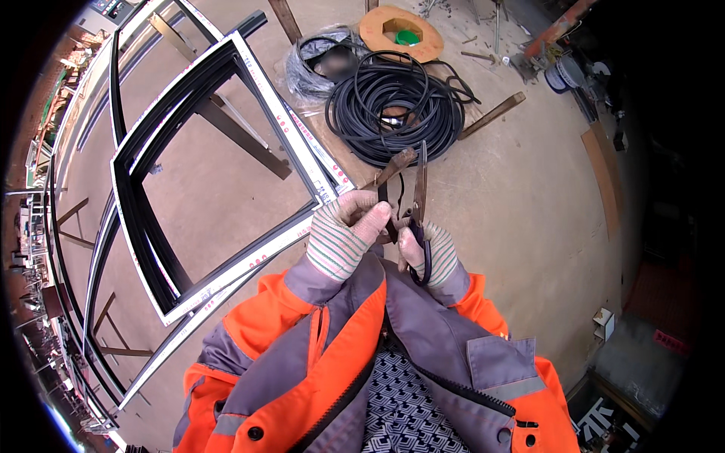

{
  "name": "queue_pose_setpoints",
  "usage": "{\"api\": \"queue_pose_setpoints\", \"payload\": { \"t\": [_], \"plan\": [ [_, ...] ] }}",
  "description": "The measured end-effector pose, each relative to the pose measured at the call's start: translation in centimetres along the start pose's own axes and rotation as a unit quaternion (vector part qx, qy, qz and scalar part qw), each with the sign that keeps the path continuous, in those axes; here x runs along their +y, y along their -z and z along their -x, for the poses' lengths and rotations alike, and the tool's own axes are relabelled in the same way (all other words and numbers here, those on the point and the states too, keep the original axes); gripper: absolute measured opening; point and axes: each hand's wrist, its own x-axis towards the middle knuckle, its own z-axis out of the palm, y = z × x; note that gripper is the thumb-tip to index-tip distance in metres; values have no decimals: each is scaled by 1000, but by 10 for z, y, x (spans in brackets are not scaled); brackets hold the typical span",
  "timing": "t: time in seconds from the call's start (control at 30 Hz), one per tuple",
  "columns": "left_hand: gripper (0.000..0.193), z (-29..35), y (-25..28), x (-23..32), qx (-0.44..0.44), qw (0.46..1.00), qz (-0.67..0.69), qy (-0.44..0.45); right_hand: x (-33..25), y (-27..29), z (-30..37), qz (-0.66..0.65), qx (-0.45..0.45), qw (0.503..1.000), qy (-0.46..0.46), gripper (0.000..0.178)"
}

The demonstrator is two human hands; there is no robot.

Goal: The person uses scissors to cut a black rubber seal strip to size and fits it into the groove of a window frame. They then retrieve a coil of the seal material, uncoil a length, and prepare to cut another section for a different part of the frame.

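Both my hands wear pale gloves with green-striped cuffs and meet in front of my chest. My left hand pinches a black rubber strip between thumb and fingers; a thin curled end rises above them. In my right hand is a pair of scissors, with dark handles and worn blades pointing up and away. The blades look parted, just right of the strip. Left of my left hand lies a white frame with black gasket along its inner edges.
Beyond my hands, a big coil of black rubber strip lies on a wooden support with legs. Behind it are clear plastic wrapping and an orange-brown disc holding a green roll. More frames stand at left; a spool lies far right.
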Motion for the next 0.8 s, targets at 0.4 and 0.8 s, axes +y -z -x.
{"api": "queue_pose_setpoints", "payload": {
  "t": [0.4, 0.8],
  "plan": [
    [11, -135, 189, -2, 248, 943, 206, -80, -1, 63, -23, 314, 105, 931, -154, 20],
    [17, -259, 327, -26, 332, 929, 161, -5, -74, -47, -107, 363, 67, 916, -156, 15]
  ]
}}
